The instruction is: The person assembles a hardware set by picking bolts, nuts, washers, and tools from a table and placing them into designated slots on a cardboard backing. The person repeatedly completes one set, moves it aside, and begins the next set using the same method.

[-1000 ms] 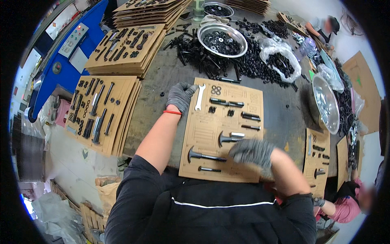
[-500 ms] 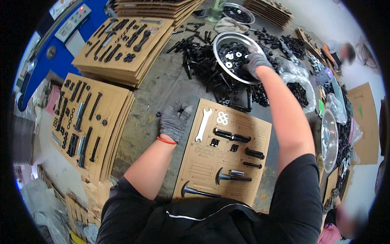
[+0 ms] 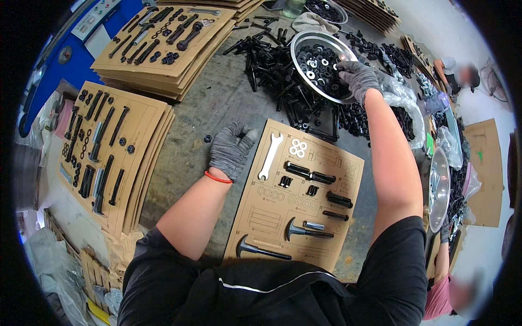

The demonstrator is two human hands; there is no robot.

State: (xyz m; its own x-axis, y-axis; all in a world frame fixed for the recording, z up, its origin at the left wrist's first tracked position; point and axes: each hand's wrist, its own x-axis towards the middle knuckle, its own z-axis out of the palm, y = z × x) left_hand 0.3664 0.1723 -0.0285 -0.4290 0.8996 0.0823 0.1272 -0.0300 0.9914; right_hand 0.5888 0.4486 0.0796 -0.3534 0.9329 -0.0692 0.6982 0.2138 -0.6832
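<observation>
Steel bowl [image 3: 304, 41]: black washers [image 3: 318, 62] | right hand [image 3: 356, 76] inside

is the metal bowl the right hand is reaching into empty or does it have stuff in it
Not empty. The metal bowl holds a layer of black washers, and the gloved right hand is down among them.

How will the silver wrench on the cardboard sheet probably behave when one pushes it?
The wrench looks like flat metal, so it is probably stiff and would slide, not roll. It lies loose on the cardboard sheet beside the left hand, so it may shift easily.
</observation>
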